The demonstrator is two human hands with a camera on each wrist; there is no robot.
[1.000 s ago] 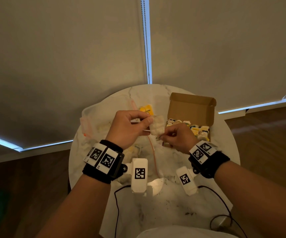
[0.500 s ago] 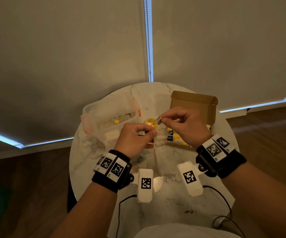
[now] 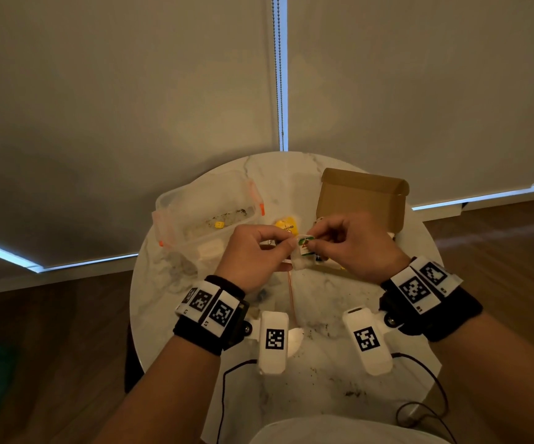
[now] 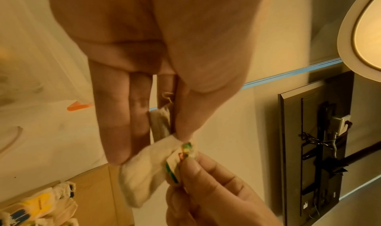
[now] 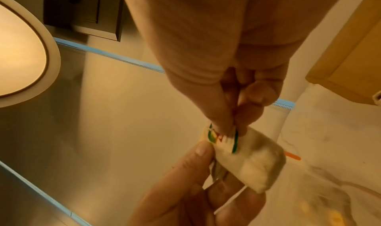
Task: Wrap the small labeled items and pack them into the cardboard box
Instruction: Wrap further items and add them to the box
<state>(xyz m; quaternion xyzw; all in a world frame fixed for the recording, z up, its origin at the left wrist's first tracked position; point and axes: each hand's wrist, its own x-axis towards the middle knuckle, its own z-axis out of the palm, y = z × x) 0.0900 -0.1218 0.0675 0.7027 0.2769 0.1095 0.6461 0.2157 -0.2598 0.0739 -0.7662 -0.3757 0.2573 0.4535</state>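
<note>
A small cream cloth pouch hangs above the table's middle, and my left hand pinches its open top between thumb and fingers. In the left wrist view the pouch droops below my fingertips. My right hand pinches a small item with a green and red label at the pouch's mouth; the right wrist view shows the item partly inside the pouch. The open cardboard box stands just behind my right hand, with wrapped items in it.
A clear plastic tub with orange clips sits at the back left of the round marble table. A yellow labeled item lies between tub and box. An orange string and cables lie near the front edge.
My right hand left the pouch, lifted a small labeled item, and has now brought it down to the pouch's mouth. My left hand kept hold of the pouch.
</note>
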